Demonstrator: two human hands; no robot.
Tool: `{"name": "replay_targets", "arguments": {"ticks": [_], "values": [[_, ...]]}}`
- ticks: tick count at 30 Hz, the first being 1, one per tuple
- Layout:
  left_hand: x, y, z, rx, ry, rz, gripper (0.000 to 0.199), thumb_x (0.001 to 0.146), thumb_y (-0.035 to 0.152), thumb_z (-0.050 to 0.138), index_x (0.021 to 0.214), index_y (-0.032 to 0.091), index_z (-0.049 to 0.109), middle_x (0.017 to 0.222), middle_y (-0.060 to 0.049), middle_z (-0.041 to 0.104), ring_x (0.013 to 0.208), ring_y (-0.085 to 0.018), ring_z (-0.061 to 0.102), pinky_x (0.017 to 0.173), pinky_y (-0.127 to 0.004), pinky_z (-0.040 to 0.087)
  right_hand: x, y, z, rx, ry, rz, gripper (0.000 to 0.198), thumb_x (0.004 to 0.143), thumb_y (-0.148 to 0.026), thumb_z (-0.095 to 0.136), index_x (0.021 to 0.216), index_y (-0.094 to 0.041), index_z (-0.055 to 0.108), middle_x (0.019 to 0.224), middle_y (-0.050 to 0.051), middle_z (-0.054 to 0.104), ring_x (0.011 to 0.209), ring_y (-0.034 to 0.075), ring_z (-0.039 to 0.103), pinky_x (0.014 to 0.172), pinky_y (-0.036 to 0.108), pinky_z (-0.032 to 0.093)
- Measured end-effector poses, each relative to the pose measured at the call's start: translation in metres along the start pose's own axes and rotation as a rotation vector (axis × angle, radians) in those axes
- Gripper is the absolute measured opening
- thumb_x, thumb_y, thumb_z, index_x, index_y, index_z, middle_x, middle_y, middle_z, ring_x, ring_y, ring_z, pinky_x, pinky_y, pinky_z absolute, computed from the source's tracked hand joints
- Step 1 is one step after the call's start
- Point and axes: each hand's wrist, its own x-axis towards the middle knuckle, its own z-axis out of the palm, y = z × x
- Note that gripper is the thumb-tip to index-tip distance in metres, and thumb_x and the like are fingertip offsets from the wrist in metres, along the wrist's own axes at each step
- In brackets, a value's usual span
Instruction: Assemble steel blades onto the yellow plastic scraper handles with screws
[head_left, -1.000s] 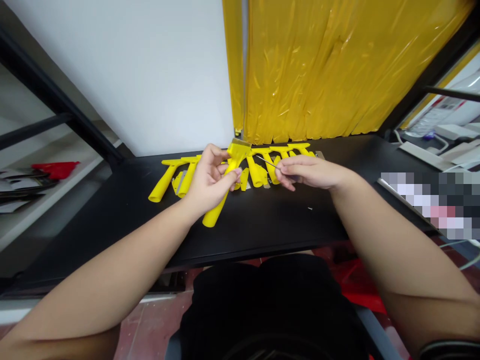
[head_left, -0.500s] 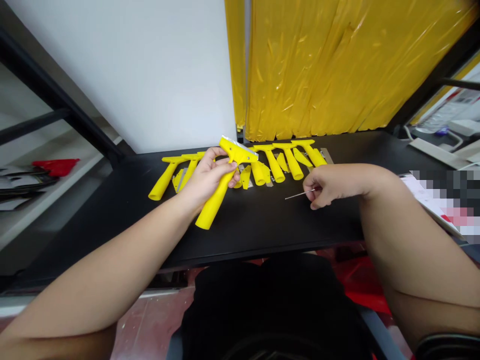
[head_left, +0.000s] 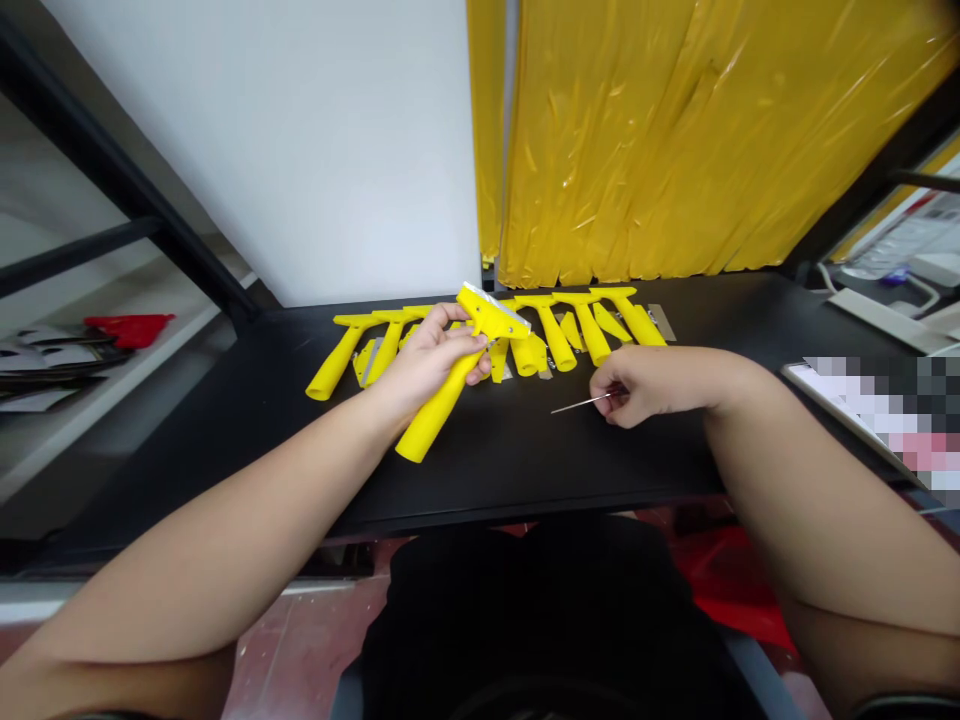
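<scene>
Over the bench (head_left: 487, 480), the scraper (head_left: 442, 400) was gripped by the left hand (head_left: 431, 362), long axis slanted away rightward! To its right, a rod (head_left: 576, 404) was pinched by the right hand (head_left: 637, 385), tip aimed left, not touching.

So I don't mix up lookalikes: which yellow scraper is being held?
The scraper in the left grip, its handle slanting toward the person. The other yellow scrapers lie in a row along the back of the black table.

Just right of the middle, the right hand (head_left: 628, 388) hides one end of the thin stick (head_left: 576, 405) — blurry squares (head_left: 930, 425) cover something, far right.
</scene>
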Motion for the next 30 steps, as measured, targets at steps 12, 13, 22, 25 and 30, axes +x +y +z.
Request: {"name": "replay_targets", "arguments": {"ticks": [12,13,22,25,30], "values": [[0.001,-0.002,0.007,0.007,-0.130,-0.142,0.041,0.088,0.029,0.082,0.108,0.023,0.046,0.069,-0.002,0.073,0.050,-0.013,0.060,0.053,-0.026,0.042,-0.004,-0.008,-0.007,0.495,0.208,-0.265,0.019,0.084,-0.035,0.083,0.084,-0.019,0.073,0.081,0.003,0.077,0.070,0.016,0.072,0.070,0.031,0.056],[0.000,-0.002,0.008,0.012,-0.140,-0.160,0.041,0.089,0.029,0.081,0.109,0.023,0.046,0.069,-0.002,0.073,0.050,-0.013,0.060,0.054,-0.026,0.041,0.000,-0.010,-0.005,0.541,0.292,-0.300,0.024,0.082,-0.038,0.087,0.084,-0.019,0.073,0.079,0.003,0.077,0.068,0.016,0.071,0.070,0.031,0.057],[-0.006,0.000,0.018,0.024,-0.272,-0.331,0.040,0.094,0.033,0.078,0.112,0.021,0.045,0.075,-0.002,0.073,0.056,-0.011,0.061,0.058,-0.024,0.039,0.037,-0.031,0.015,0.679,0.660,-0.441,0.034,0.071,-0.047,0.099,0.081,-0.020,0.082,0.074,0.004,0.076,0.067,0.017,0.068,0.069,0.034,0.060],[-0.007,-0.001,0.019,0.035,-0.300,-0.369,0.041,0.094,0.035,0.080,0.109,0.022,0.043,0.075,-0.002,0.074,0.055,-0.011,0.062,0.058,-0.025,0.040,0.043,-0.035,0.021,0.659,0.672,-0.442,0.031,0.069,-0.043,0.099,0.084,-0.021,0.083,0.081,0.004,0.080,0.072,0.018,0.070,0.072,0.035,0.061],[-0.008,-0.002,0.021,0.041,-0.324,-0.380,0.044,0.093,0.037,0.081,0.111,0.022,0.044,0.075,-0.001,0.074,0.055,-0.012,0.062,0.057,-0.026,0.041,0.045,-0.039,0.027,0.518,0.690,-0.507,0.013,0.083,-0.031,0.084,0.089,-0.020,0.082,0.090,0.006,0.083,0.081,0.021,0.074,0.077,0.036,0.060]]}}
